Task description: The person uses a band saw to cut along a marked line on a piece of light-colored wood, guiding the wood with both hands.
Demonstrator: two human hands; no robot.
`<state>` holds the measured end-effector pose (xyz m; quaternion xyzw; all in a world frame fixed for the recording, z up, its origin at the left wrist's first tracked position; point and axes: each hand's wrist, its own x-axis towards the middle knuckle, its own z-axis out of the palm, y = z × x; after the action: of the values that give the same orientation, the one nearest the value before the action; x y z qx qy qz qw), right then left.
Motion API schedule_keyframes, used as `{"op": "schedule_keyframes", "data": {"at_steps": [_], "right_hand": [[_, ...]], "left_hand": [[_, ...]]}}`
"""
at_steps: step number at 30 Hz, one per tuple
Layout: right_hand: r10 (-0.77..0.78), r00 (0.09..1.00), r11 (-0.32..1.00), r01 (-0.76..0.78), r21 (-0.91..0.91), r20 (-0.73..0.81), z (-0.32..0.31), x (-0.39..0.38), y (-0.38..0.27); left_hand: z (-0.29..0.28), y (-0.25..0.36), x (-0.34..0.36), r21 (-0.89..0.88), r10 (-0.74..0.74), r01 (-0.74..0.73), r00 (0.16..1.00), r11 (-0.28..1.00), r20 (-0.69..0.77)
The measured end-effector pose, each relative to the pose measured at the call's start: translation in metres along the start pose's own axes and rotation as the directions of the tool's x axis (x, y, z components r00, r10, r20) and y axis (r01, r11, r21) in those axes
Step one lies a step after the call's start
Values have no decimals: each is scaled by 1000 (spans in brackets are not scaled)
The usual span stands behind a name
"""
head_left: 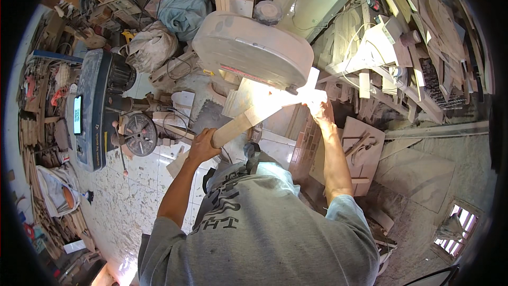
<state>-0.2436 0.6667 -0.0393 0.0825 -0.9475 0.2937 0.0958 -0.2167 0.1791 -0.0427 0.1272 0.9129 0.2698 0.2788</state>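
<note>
A long pale wooden board (233, 130) runs diagonally in front of me, from lower left to upper right. My left hand (203, 147) is closed around its near left end. At the far right end my right hand (319, 108) is closed on the wood, beside the brightly lit part. Above the board's far part stands the large rounded grey housing of a band saw (253, 47). Strong glare washes out the lit surface (262, 95) under the housing, and the blade cannot be made out.
A drill press (94, 111) with a round slotted table (141, 134) stands at left. Wood offcuts (370, 37) are piled at the far right. A wooden panel (361, 151) leans near my right forearm. Cloth bundles (185, 11) lie beyond the saw at left.
</note>
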Motion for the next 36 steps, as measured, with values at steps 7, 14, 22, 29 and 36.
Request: {"op": "schedule_keyframes", "data": {"at_steps": [7, 14, 22, 29, 36], "right_hand": [[-15, 1000, 1000, 15, 5, 19, -1, 4, 4], [-46, 999, 999, 46, -13, 4, -2, 7, 5], [48, 996, 998, -44, -52, 69, -3, 8, 9], [-23, 999, 999, 24, -30, 46, -4, 14, 12], [56, 998, 992, -60, 112, 34, -2, 19, 12]], "left_hand": [[5, 2, -2, 5, -4, 4, 1000, 1000, -17], [12, 3, -5, -22, 52, -55, 991, 998, -120], [13, 7, -5, -68, -10, 7, 999, 998, -43], [18, 11, -9, -36, 29, -35, 990, 999, -135], [25, 11, -8, -37, 26, -30, 992, 999, -124]]}}
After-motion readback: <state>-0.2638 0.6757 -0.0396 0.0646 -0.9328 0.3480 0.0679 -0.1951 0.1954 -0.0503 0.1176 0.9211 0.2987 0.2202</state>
